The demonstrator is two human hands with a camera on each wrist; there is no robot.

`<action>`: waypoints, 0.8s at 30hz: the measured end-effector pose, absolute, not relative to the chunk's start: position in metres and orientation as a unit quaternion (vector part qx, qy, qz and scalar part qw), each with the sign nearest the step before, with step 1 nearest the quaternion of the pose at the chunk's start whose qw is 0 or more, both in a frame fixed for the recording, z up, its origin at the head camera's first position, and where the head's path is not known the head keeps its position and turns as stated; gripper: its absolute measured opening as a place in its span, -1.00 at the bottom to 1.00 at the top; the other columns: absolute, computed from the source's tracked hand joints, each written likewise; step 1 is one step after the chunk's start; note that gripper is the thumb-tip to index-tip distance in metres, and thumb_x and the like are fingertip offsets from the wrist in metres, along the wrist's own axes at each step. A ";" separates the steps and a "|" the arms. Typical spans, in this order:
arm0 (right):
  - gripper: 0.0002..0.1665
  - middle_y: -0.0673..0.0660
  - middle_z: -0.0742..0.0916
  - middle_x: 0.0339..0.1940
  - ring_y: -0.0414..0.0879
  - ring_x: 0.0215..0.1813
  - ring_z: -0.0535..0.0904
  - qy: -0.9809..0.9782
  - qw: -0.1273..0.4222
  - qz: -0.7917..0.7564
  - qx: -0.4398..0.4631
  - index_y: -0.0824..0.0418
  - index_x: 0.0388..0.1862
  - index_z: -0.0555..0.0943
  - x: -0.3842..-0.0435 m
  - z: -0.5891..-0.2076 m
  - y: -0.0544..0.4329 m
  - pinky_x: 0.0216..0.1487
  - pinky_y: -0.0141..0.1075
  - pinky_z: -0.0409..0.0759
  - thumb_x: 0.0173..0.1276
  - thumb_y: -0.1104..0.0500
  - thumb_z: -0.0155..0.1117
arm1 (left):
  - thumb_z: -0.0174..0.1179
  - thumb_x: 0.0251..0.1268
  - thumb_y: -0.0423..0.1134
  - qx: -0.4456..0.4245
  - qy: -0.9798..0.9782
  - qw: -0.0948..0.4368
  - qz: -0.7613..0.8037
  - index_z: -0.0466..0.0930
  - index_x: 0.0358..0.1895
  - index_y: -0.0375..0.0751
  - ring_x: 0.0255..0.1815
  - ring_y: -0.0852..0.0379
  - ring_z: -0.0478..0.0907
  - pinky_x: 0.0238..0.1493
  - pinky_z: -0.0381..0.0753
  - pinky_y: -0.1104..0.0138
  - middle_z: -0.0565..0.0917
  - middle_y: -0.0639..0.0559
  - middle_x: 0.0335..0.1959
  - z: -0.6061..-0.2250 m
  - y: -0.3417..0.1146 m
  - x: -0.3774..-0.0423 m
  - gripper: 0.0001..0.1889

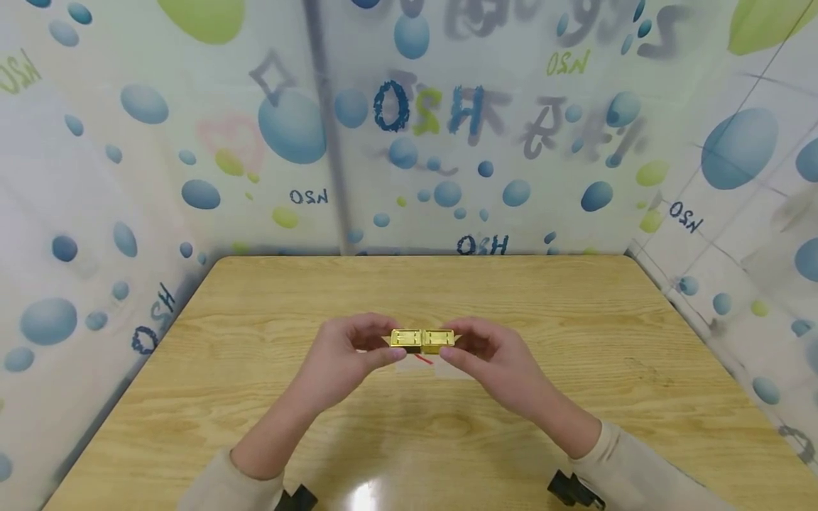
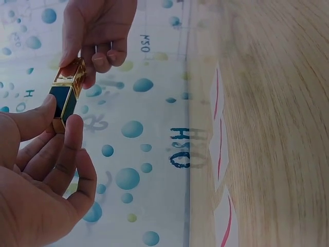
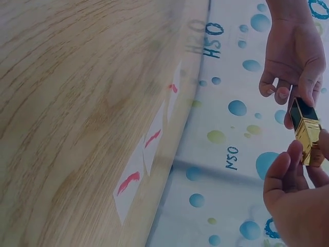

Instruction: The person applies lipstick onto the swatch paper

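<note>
A gold and black lipstick tube [image 1: 422, 341] is held level over the middle of the table, its two halves end to end. My left hand [image 1: 339, 360] pinches the half with the black side [image 2: 62, 100] between thumb and fingers. At the other end, my right hand [image 1: 497, 360] grips the gold half [image 3: 308, 138] the same way. A thin gold seam shows where the halves meet in the left wrist view. Behind and below the tube, white paper pieces [image 3: 129, 179] with red strokes lie on the table, partly hidden in the head view.
The wooden table [image 1: 255, 298] has a light grain and rounded far corners. Walls [image 1: 243, 177] covered in blue and green bubble prints and lettering stand behind it and at both sides. Black wrist camera mounts [image 1: 575, 490] sit by the cream sleeves [image 1: 633, 468].
</note>
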State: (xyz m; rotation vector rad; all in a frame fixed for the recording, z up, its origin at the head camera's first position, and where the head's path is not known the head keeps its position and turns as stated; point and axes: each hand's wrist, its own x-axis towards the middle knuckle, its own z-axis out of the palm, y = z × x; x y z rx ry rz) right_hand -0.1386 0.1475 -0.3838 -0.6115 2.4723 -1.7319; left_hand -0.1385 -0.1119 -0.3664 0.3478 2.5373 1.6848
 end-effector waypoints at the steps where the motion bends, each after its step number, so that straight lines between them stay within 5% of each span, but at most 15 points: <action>1: -0.69 0.16 0.78 -0.12 -0.09 -0.19 0.72 0.803 0.020 -0.559 -0.207 0.14 0.18 0.72 -0.139 -0.385 0.148 -0.18 -0.33 0.73 0.52 0.14 0.42 | 0.53 0.28 -0.28 0.114 0.827 0.037 0.549 0.80 0.02 -0.11 -0.19 0.14 0.79 -0.17 0.74 0.34 0.87 0.00 -0.09 -0.366 -0.112 -0.138 -0.73; 13: -0.73 0.13 0.80 -0.07 -0.19 -0.24 0.63 0.792 -0.058 -0.548 -0.262 0.20 0.09 0.80 -0.141 -0.388 0.147 -0.24 -0.35 0.71 0.43 0.27 0.47 | 0.53 0.29 -0.26 0.125 0.838 0.024 0.531 0.81 0.01 -0.09 -0.14 0.15 0.79 -0.18 0.74 0.34 0.89 0.03 -0.13 -0.362 -0.109 -0.137 -0.75; 24: -0.69 0.11 0.80 -0.13 -0.22 -0.25 0.59 0.801 -0.097 -0.528 -0.265 0.25 0.08 0.82 -0.139 -0.388 0.142 -0.30 -0.37 0.63 0.36 0.32 0.51 | 0.48 0.28 -0.44 0.111 0.809 0.032 0.576 0.78 0.01 -0.25 0.00 0.02 0.85 -0.06 0.82 0.34 0.88 -0.13 -0.06 -0.363 -0.105 -0.136 -0.75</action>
